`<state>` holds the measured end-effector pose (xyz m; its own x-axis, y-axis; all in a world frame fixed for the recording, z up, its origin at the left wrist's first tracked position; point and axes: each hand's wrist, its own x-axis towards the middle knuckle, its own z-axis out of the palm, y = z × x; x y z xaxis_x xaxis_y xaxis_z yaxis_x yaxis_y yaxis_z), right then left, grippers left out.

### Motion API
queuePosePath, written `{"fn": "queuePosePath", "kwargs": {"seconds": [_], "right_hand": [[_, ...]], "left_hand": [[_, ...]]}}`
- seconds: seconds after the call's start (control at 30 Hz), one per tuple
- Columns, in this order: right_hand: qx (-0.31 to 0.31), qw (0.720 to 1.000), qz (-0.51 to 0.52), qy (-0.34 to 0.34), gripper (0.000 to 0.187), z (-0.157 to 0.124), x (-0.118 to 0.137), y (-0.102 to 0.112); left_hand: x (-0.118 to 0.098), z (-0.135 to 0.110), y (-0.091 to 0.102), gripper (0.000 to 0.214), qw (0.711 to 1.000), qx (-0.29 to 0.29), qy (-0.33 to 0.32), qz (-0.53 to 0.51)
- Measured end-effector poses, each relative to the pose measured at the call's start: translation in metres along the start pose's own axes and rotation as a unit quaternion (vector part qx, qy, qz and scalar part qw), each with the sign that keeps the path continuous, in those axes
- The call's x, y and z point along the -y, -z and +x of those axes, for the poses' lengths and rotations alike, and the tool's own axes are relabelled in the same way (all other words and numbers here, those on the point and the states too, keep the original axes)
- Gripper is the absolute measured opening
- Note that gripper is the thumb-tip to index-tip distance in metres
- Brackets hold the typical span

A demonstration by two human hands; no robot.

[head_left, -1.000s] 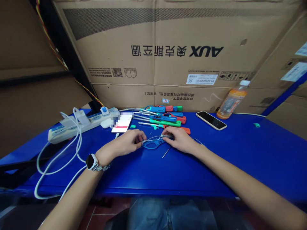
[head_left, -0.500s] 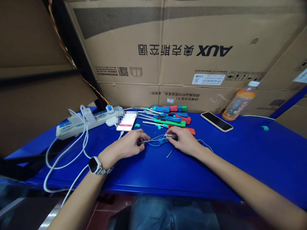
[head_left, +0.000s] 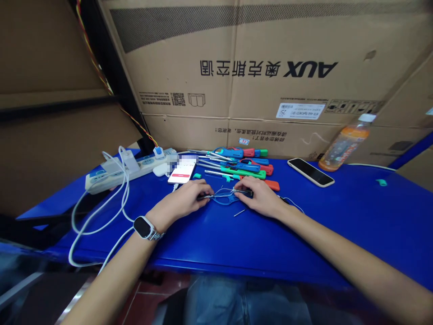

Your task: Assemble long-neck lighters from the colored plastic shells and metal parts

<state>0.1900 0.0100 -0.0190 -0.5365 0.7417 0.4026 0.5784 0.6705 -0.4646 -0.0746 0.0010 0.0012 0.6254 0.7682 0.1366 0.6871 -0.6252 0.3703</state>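
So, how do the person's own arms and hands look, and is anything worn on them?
Both forearms are bare, with no sleeves and no gloves on the left hand or the right hand. The left wrist carries a watch with a dark, rounded square face and a silver metal band. I see nothing worn on the right wrist.

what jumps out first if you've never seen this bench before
The left hand and right hand meet at mid-table over a small blue tool, each pinching one end of it. Just behind them lies a pile of bright tools, red, green and blue. A huge cardboard box fills the back, with an orange bottle leaning against it at right.
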Motion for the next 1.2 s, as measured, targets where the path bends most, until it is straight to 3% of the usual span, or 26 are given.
{"fn": "queuePosePath", "kwargs": {"seconds": [0.4, 0.73, 1.07, 1.2], "right_hand": [[-0.005, 1.000, 0.017, -0.011, 0.008, -0.002, -0.001, -0.001], [-0.012, 0.999, 0.030, -0.019, 0.009, -0.004, -0.005, 0.000], [-0.011, 0.999, 0.027, -0.021, 0.009, -0.006, -0.006, -0.001], [-0.013, 0.999, 0.030, -0.021, 0.008, -0.006, -0.006, -0.001]], "left_hand": [[0.012, -0.006, -0.006, 0.026, 0.999, -0.016, -0.045, 0.007], [0.000, -0.009, -0.006, 0.034, 0.997, -0.030, -0.042, 0.054], [0.003, -0.007, -0.010, 0.033, 0.994, -0.047, -0.013, -0.099], [0.004, -0.007, -0.010, 0.030, 0.992, -0.052, 0.002, -0.111]]}}
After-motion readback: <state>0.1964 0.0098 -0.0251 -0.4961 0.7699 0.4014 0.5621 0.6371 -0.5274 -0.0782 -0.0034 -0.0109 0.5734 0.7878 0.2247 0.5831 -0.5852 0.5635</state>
